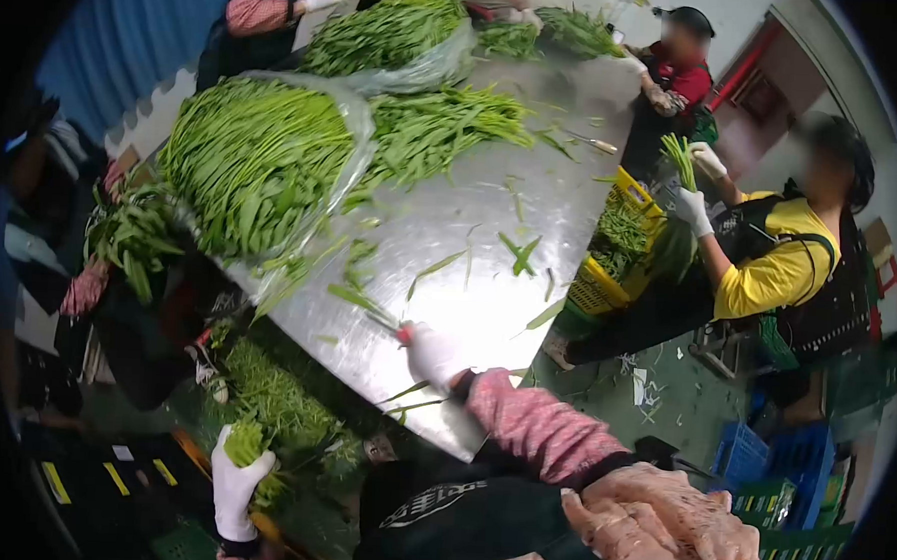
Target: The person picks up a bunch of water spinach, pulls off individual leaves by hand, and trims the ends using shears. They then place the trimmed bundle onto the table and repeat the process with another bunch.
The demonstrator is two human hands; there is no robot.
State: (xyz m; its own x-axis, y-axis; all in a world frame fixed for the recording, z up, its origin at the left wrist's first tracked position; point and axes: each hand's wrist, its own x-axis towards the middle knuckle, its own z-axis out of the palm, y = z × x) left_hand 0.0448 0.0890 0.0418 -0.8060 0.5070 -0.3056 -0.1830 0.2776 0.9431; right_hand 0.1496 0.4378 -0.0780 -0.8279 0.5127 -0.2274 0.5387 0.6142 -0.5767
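Note:
My left hand [235, 481], in a white glove, is closed around a small bunch of green stems [244, 439], held below the edge of the steel table [471, 231]. Under it lies a heap of cut greens [278, 398]. My right hand [431, 355], also gloved and with a pink sleeve behind it, rests on the table. It grips a small red-handled tool [403, 331] that touches a loose stem [357, 301]. The tool's blade is not visible.
Big piles of green stems in plastic [258, 162] fill the far side of the table. A person in yellow [779, 264] holds a bunch above a yellow crate [610, 252]. Other workers stand around the table. Blue crates [771, 459] sit on the floor.

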